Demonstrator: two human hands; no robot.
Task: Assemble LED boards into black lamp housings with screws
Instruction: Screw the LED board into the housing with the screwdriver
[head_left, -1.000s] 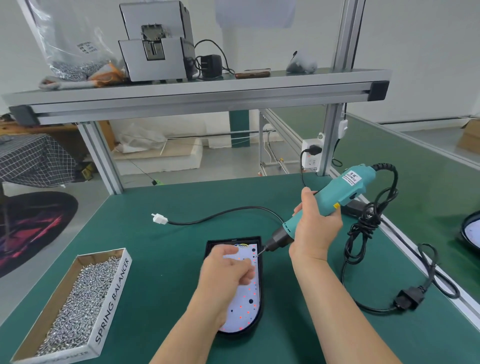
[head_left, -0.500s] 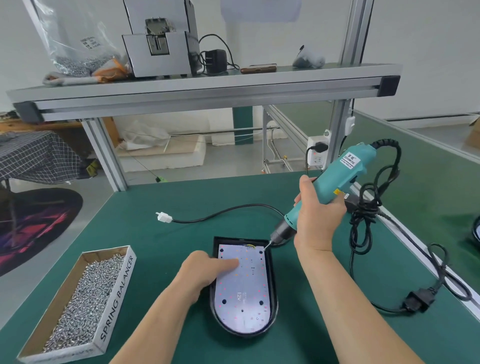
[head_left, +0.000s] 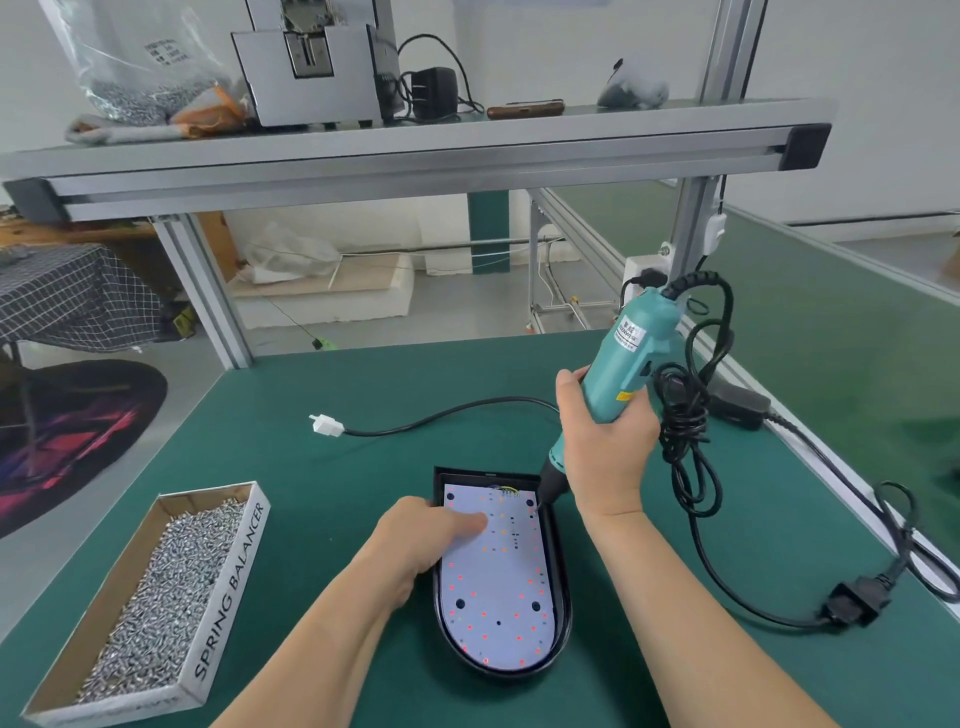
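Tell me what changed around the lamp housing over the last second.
The left hand stopped pinching beside the driver bit and dropped; a finger now presses the LED board. The right hand tipped the electric screwdriver more upright and set its bit at the board's far right corner. The black housing, screw box and white connector lie as before.

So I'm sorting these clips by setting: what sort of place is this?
Most likely a small factory assembly bench: a green table under an aluminium shelf, a box of loose screws, and the right hand holding an electric screwdriver at a black lamp housing.
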